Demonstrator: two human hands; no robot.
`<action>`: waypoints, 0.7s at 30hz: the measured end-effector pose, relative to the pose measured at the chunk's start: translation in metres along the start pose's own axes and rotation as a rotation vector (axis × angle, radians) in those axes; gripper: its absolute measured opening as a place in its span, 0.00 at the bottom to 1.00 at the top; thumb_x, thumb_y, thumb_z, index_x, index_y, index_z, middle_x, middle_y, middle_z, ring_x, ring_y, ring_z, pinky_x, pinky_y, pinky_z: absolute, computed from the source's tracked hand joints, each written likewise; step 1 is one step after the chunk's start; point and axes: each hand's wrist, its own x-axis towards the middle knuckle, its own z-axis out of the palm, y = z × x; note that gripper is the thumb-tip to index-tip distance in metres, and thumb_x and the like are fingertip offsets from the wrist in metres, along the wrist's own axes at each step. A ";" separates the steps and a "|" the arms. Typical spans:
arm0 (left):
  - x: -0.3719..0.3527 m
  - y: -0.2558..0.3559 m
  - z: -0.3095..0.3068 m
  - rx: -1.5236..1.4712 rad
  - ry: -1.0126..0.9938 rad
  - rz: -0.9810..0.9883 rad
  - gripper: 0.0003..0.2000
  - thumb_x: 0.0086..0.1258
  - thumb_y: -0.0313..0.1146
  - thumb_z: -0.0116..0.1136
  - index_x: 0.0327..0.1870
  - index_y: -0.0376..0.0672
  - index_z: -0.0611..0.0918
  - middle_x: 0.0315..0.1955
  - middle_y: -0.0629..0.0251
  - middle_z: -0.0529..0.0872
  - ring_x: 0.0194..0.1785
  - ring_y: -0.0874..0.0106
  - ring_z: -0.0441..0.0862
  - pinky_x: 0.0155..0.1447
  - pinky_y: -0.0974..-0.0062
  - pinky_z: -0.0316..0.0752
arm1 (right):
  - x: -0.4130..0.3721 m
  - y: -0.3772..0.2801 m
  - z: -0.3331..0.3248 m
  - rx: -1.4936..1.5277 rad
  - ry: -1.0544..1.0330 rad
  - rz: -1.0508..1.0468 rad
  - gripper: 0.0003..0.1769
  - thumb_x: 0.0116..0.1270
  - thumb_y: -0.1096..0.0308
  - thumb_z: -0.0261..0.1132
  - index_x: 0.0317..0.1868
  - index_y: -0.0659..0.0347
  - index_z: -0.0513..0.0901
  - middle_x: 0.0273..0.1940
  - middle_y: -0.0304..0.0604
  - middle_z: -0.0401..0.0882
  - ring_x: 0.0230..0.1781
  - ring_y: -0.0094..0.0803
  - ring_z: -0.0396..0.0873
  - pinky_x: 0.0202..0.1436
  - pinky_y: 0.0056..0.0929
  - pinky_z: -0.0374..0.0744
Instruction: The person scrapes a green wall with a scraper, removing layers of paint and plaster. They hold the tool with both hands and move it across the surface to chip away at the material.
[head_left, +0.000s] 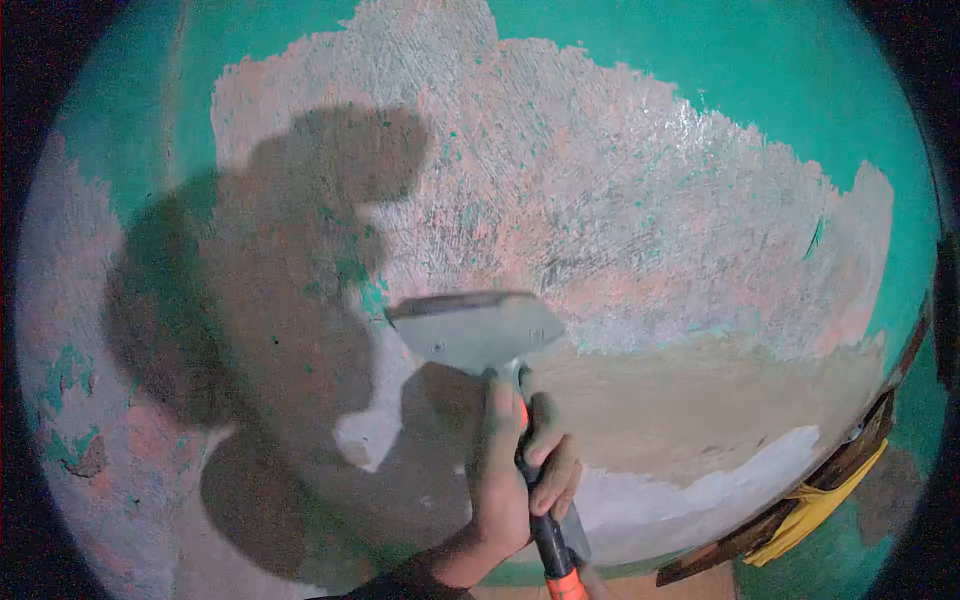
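The left hand (503, 490) is closed around the wide scraper (475, 335), its blade left of the beige band (690, 410), seemingly in mid-stroke, which calls for even pressure; the right hand's (596, 586) grip I cannot tell.

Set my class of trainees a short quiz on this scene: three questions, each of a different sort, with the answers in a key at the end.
1. Multiple choice: What does the hand hold?
A) a roller
B) a scraper
C) a brush

2. True or false: A large shadow falls on the wall.

3. Fill in the blank: The handle is black and ____.

Key: 1. B; 2. True; 3. orange
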 end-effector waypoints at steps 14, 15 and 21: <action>0.001 -0.005 0.001 0.064 0.012 -0.053 0.16 0.70 0.54 0.38 0.38 0.49 0.64 0.16 0.77 0.62 0.06 0.81 0.56 0.10 0.82 0.56 | 0.002 0.009 0.001 0.013 0.016 -0.122 0.32 0.66 0.59 0.57 0.66 0.62 0.58 0.21 0.32 0.66 0.18 0.17 0.61 0.21 0.17 0.61; 0.002 -0.005 0.004 0.069 0.010 -0.043 0.16 0.70 0.54 0.38 0.39 0.50 0.64 0.16 0.77 0.62 0.06 0.81 0.56 0.10 0.82 0.55 | -0.001 0.011 0.001 0.010 0.037 -0.095 0.32 0.66 0.59 0.57 0.66 0.62 0.57 0.21 0.32 0.66 0.18 0.17 0.61 0.21 0.17 0.61; 0.008 -0.002 0.012 0.109 -0.050 -0.031 0.16 0.70 0.54 0.37 0.42 0.51 0.65 0.16 0.77 0.62 0.06 0.81 0.56 0.10 0.82 0.55 | 0.001 0.016 -0.001 0.111 0.017 -0.154 0.32 0.65 0.59 0.58 0.66 0.61 0.58 0.22 0.32 0.65 0.19 0.17 0.60 0.22 0.17 0.60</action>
